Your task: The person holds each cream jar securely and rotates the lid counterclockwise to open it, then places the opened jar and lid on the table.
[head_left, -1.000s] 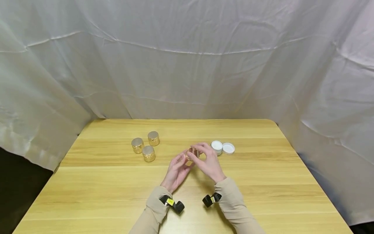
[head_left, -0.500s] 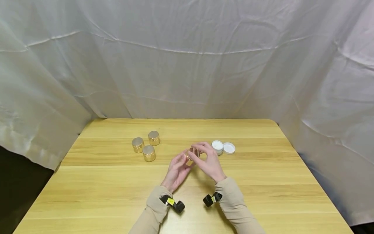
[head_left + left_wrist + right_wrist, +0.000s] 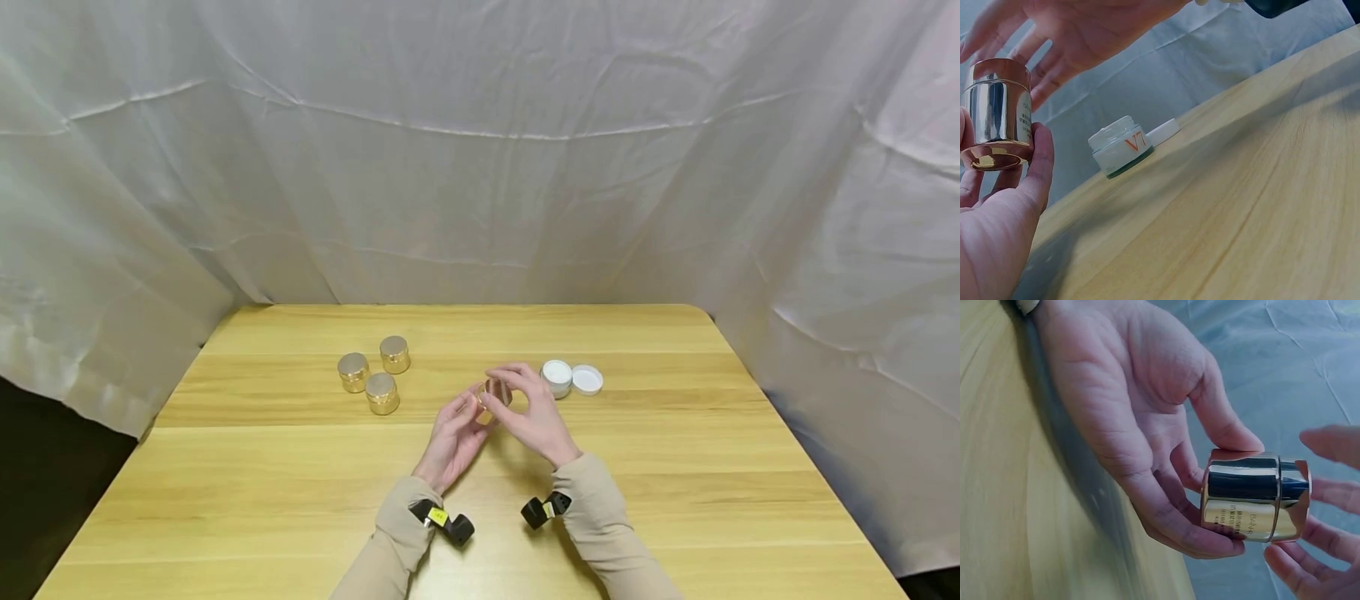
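Observation:
A shiny gold cosmetic jar point(image 3: 1241, 494) is held up off the table, lying on its side in the right wrist view. My left hand point(image 3: 453, 446) grips its body, thumb and fingers curled round it point(image 3: 1000, 112). Around the lid end, my right hand point(image 3: 536, 421) has its fingers spread. In the right wrist view, the right hand's thumb point(image 3: 1335, 444) stands apart from the lid point(image 3: 1294, 499). A narrow seam shows between lid and body. Just beyond the right hand stands an uncapped white jar point(image 3: 1119, 147), its white lid point(image 3: 587, 380) beside it.
Three gold jars stand at the left of the wooden table: one at the back point(image 3: 394, 355), one at the left point(image 3: 353, 372) and one in front point(image 3: 382, 393). Pale cloth point(image 3: 480, 183) hangs behind and at both sides.
My right hand's fingers have shifted slightly around the lid, and more of the lid's brownish top shows. The left hand and the other jars stay where they were.

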Demonstrator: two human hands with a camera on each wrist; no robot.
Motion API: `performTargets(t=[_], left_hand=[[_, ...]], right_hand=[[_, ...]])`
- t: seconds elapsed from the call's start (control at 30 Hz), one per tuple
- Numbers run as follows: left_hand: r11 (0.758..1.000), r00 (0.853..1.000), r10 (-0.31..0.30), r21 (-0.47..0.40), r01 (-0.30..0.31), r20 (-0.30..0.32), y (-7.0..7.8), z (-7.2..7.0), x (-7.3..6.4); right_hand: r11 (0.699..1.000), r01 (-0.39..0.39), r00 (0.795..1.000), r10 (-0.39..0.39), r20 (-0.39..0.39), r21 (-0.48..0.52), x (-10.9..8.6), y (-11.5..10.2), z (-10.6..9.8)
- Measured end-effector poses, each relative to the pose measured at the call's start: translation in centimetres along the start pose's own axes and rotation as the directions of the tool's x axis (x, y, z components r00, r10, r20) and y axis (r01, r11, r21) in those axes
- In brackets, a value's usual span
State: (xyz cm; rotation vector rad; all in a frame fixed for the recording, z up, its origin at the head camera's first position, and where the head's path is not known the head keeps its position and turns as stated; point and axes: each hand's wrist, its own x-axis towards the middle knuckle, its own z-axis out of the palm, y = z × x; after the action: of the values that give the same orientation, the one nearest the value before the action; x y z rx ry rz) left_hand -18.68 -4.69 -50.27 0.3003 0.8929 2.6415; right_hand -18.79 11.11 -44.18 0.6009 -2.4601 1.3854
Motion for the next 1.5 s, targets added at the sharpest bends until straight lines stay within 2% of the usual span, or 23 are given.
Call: performTargets(t=[0.13, 0.23, 0.57, 0.83, 1.07, 1.13, 1.37, 1.5], left_hand=[[1.0, 1.0, 0.005, 0.001, -0.005, 0.021, 0.02, -0.03, -0.05], [1.0, 1.0, 0.007, 0.003, -0.007, 0.025, 0.0, -0.05, -0.07], [1.0, 1.0, 0.012, 0.009, -0.012, 0.004, -0.1, -0.11, -0.04], [1.0, 1.0, 0.015, 0.0, -0.015, 0.017, -0.16, -0.18, -0.06], [1.0, 1.0, 0.007, 0.003, -0.007, -0.012, -0.14, -0.1, -0.05], [1.0, 1.0, 0.008, 0.006, -0.008, -0.012, -0.14, -0.09, -0.07], [1.0, 1.0, 0.01, 0.004, -0.01, -0.001, -0.12, -0.07, -0.11], [1.0, 1.0, 0.004, 0.002, -0.004, -0.001, -0.1, -0.01, -0.14]], right_hand=[[0.998, -0.048, 0.999, 0.047, -0.022, -0.029, 0.0, -0.08, 0.14], [0.998, -0.047, 0.999, 0.046, -0.026, -0.039, 0.01, -0.1, 0.18], [0.998, 0.055, 0.998, -0.056, 0.028, 0.02, 0.03, 0.1, 0.05], [0.999, -0.031, 0.999, 0.031, -0.019, -0.013, -0.1, -0.01, 0.09], [0.998, 0.063, 0.998, -0.063, 0.009, 0.016, -0.04, -0.02, -0.1], [0.998, 0.058, 0.998, -0.058, 0.012, 0.021, -0.04, -0.03, -0.09], [0.999, -0.03, 0.999, 0.03, -0.015, -0.009, -0.07, -0.13, 0.02], [1.0, 0.0, 1.0, 0.0, -0.007, 0.0, -0.09, -0.24, -0.17]])
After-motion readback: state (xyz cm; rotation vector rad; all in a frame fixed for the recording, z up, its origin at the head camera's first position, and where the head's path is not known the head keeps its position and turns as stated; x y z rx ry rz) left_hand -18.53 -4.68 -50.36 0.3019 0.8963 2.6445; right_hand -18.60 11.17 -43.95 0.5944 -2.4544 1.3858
